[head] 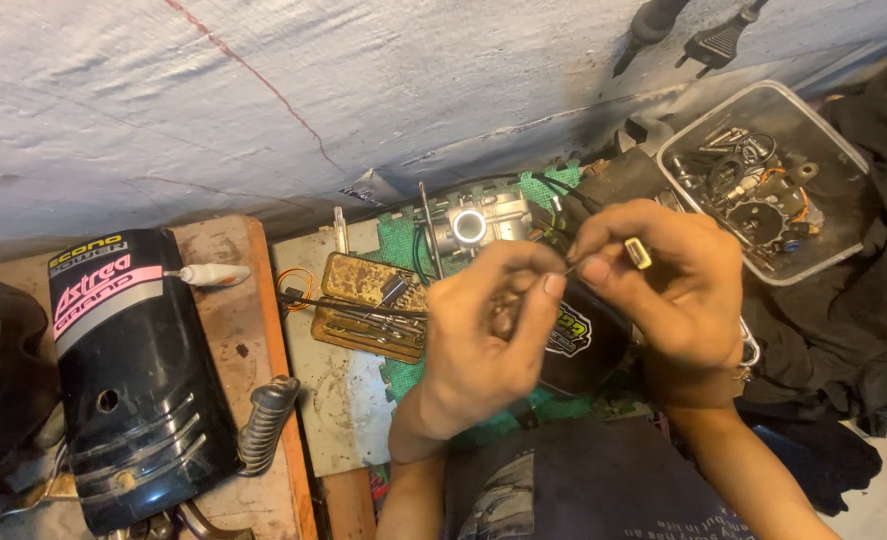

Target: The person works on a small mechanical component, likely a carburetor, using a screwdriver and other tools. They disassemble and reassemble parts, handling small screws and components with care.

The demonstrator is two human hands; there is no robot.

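We are pinching a thin dark wire [569, 268] in our right hand [679, 300], fingers closed around a small yellow-rimmed connector [639, 253]. Our left hand [489, 335] is curling against it (what it grips, we cannot tell), above a green mat [404, 240] and silver carburettor [474, 222].

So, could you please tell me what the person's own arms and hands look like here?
Both forearms are bare, with no sleeves or gloves. The left hand wears nothing visible. The right hand shows a thin metal bracelet at the wrist. Fingernails are short, and there are no rings in view.
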